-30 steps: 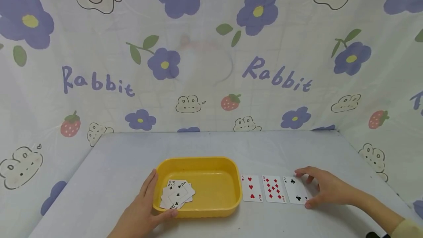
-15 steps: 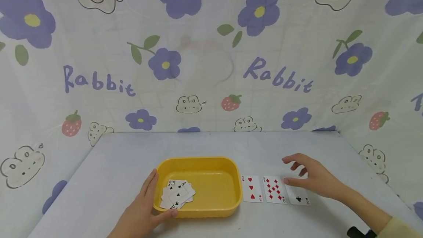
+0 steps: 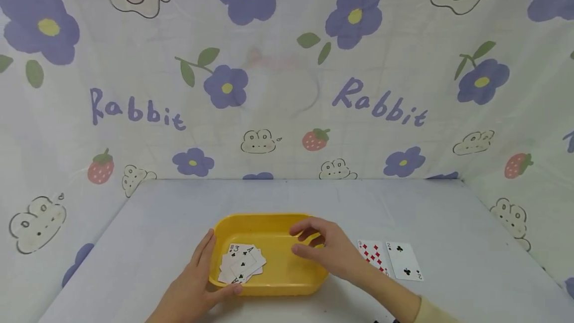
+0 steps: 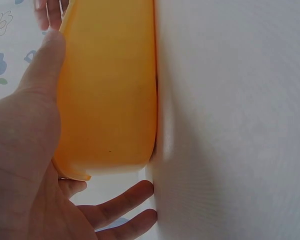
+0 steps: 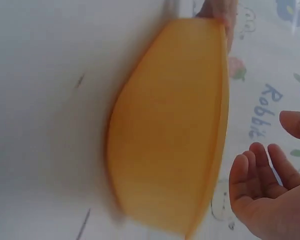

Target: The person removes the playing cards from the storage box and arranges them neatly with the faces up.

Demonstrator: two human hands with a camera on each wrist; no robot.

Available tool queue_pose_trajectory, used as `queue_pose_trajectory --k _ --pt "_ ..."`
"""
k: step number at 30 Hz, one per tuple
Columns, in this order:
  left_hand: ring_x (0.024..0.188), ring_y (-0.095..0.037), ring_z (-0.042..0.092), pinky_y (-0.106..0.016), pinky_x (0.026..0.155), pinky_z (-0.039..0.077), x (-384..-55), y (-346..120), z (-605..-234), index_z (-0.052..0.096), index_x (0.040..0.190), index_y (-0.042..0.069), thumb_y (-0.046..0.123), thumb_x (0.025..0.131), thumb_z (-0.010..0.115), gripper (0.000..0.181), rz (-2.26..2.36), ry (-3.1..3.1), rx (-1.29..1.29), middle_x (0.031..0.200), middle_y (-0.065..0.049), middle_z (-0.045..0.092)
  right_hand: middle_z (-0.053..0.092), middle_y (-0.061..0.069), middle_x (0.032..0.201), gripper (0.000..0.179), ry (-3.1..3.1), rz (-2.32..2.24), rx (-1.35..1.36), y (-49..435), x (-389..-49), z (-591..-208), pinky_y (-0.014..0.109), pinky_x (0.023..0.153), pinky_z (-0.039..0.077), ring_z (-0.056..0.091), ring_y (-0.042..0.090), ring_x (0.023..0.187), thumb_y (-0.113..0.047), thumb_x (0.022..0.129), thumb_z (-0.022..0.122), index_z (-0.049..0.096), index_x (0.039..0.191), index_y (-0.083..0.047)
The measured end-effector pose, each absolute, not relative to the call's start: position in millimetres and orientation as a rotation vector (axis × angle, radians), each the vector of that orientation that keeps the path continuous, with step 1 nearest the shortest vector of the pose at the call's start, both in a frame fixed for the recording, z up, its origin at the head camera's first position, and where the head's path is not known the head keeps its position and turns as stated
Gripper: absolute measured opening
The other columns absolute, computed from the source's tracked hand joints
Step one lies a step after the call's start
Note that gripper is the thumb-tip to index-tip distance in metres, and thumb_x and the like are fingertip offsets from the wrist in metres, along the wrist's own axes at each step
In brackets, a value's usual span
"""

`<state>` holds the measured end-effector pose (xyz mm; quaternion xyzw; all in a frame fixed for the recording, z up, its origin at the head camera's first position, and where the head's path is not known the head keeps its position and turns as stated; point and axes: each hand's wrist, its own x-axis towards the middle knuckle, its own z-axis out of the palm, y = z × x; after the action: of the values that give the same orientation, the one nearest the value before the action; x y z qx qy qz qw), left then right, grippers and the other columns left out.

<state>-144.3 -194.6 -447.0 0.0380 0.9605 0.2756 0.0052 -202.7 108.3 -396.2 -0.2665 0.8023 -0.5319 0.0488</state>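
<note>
A yellow tray [image 3: 287, 290] stands on the table, seen from its side in both wrist views. My left hand [image 3: 190, 278] holds its left end, thumb along the front rim and fingers by the left wall. Several overlapping playing cards [image 3: 242, 265], a three and an ace of clubs among them, lie in the tray's left part. My right hand [image 3: 327, 245] is over the tray's right end, fingers loosely bent, with no card visible between them. Right of it lie a nine of diamonds [image 3: 371, 252], partly covered by the hand, and a two of clubs [image 3: 404, 260].
The white table [image 3: 179, 203] extends behind and to both sides of the tray. A curtain [image 3: 278, 108] printed with flowers and rabbits rises along its back and sides. A bit of something dark [image 3: 381, 321] shows at the bottom edge, by the right sleeve [image 3: 432, 310].
My right hand has left the two of clubs, lifted, and swept left to the tray. The three of hearts, visible before, is now out of sight. My left hand keeps its place.
</note>
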Motion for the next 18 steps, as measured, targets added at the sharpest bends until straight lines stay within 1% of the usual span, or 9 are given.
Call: queue_pose_trajectory --k 4,8,11,13,15,18 --pt "0.135 -0.034 0.039 -0.057 0.102 0.04 -143.8 -194.8 -447.7 0.007 0.159 0.014 0.081 0.069 0.063 0.126 0.866 3.007 0.117 0.164 0.0 0.003 0.067 -0.001 0.107 0.026 2.328 -1.715 -0.744 77.5 -200.8 -401.8 0.033 0.084 0.053 0.061 0.021 0.097 -0.023 0.089 0.076 0.069 0.111 -0.011" --pt "0.134 -0.033 0.04 -0.056 0.102 0.041 -144.3 -194.6 -449.1 0.007 0.159 0.015 0.081 0.07 0.063 0.125 0.861 3.019 0.134 0.164 0.001 0.003 0.068 0.004 0.105 0.026 2.283 -1.762 -0.699 60.2 -206.7 -414.4 0.03 0.082 0.053 0.063 0.022 0.093 -0.016 0.087 0.077 0.069 0.11 -0.006" --pt "0.134 -0.033 0.04 -0.055 0.102 0.041 -144.5 -194.7 -449.6 0.007 0.16 0.015 0.081 0.069 0.063 0.125 0.855 3.026 0.143 0.164 0.002 0.002 0.069 0.007 0.102 0.026 2.271 -1.744 -0.626 53.0 -211.9 -423.7 0.028 0.077 0.054 0.064 0.022 0.089 -0.012 0.085 0.078 0.069 0.108 -0.003" --pt "0.134 -0.033 0.041 -0.056 0.101 0.041 -144.2 -195.0 -449.3 0.006 0.16 0.015 0.082 0.069 0.062 0.125 0.854 3.026 0.147 0.164 0.002 0.002 0.069 0.007 0.099 0.027 2.263 -1.699 -0.569 49.5 -214.0 -427.4 0.028 0.074 0.054 0.064 0.021 0.085 -0.011 0.084 0.079 0.068 0.107 -0.002" --pt "0.134 -0.034 0.041 -0.056 0.101 0.042 -143.9 -195.3 -448.8 0.006 0.16 0.015 0.083 0.069 0.061 0.126 0.849 3.022 0.146 0.164 0.002 0.001 0.068 0.004 0.095 0.028 2.267 -1.62 -0.518 46.2 -215.4 -429.8 0.029 0.071 0.054 0.062 0.019 0.081 -0.012 0.083 0.079 0.068 0.106 -0.002" --pt "0.135 -0.034 0.04 -0.056 0.101 0.041 -143.6 -195.8 -448.2 0.005 0.16 0.015 0.083 0.069 0.06 0.126 0.842 3.02 0.149 0.164 0.002 0.001 0.065 0.001 0.091 0.028 2.29 -1.486 -0.491 42.0 -216.2 -431.3 0.032 0.074 0.052 0.06 0.018 0.082 -0.014 0.083 0.08 0.067 0.105 -0.003"
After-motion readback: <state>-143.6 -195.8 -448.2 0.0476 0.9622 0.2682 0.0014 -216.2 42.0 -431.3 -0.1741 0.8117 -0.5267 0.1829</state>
